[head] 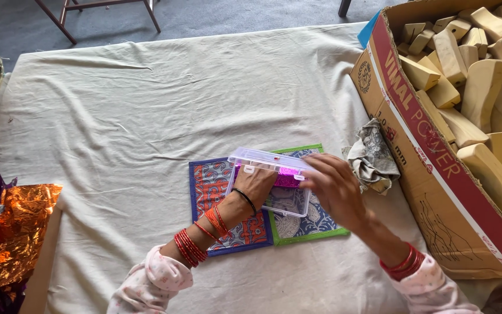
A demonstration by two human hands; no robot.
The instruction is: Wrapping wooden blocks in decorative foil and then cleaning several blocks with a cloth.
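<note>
A clear plastic box with a shiny purple piece inside sits over two printed cloth squares. One square has a blue border, the other a green border. My left hand rests inside or under the box, palm down, fingers hidden by it. My right hand grips the box's right edge near its open lid. Both wrists wear red bangles.
A large cardboard carton full of pale wooden blocks fills the right side. A crumpled printed rag lies beside it. Orange and purple foil sheets sit at the left edge. A cream cloth covers the table.
</note>
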